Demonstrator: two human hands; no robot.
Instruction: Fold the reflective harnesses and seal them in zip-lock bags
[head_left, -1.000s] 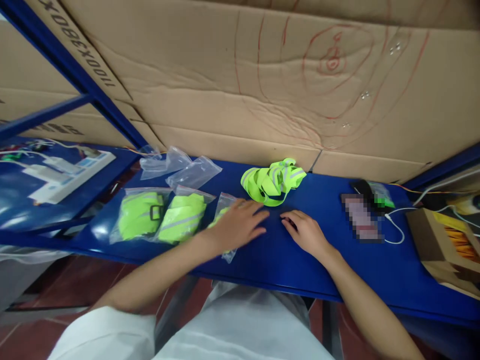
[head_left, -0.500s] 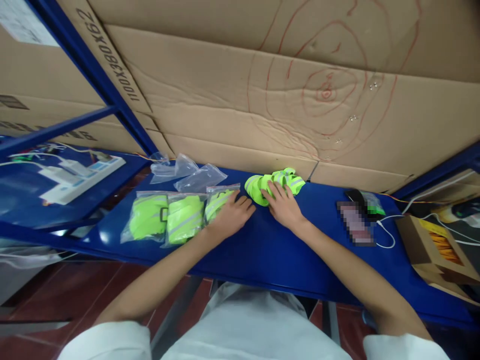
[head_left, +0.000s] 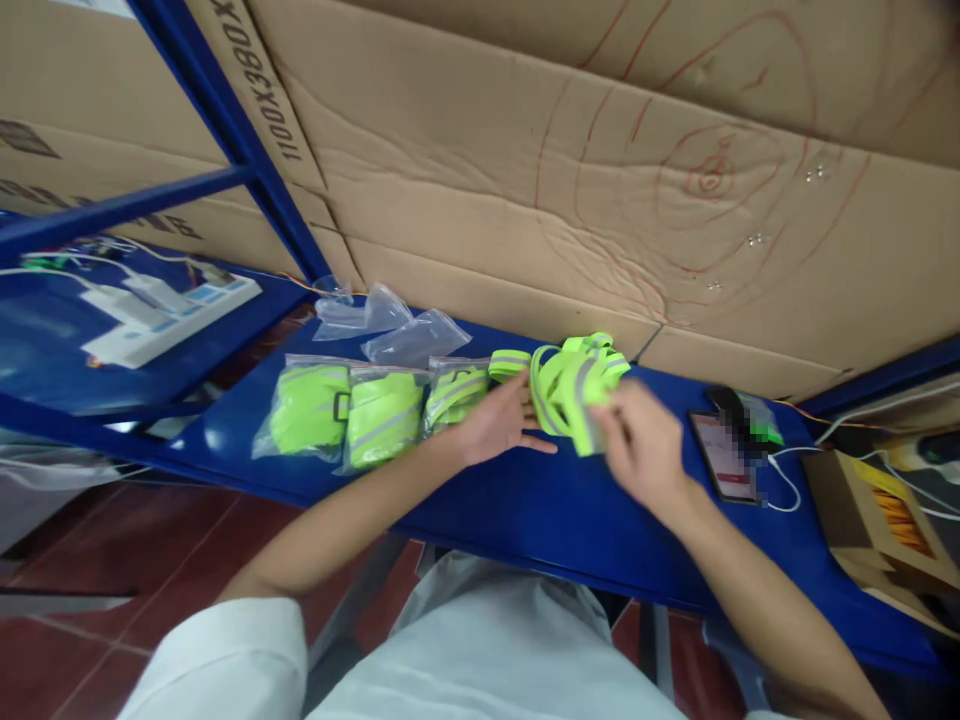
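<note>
The right hand [head_left: 649, 445] grips part of one tangled heap of neon yellow-green fabric strap with grey reflective stripes [head_left: 553, 385] between thumb and bent fingers; motion blurs the spot. The heap lies between and just beyond the two hands, and whether it is one strap or several cannot be told. The left hand [head_left: 501, 415] is unclenched, its fingers extended toward the strap's loops; whether they touch the fabric is unclear.

To the left of the left hand, three clear zip-top plastic bags stand in a row, each filled with folded neon strap: the nearest [head_left: 456, 395] just beside that hand, then the middle one [head_left: 385, 415], then the farthest [head_left: 307, 410], in which one black buckle [head_left: 341, 407] shows. Beyond these, farther from the hands, lie at least two loose, crumpled clear plastic bags [head_left: 418, 340]. Well left of both hands sits one long white power strip [head_left: 180, 322].

Right of the right hand lies one flat, dark-edged phone [head_left: 724, 455], and farther right one brown cardboard box [head_left: 844, 500] with several orange pieces [head_left: 906, 520] inside, too small to count.
</note>
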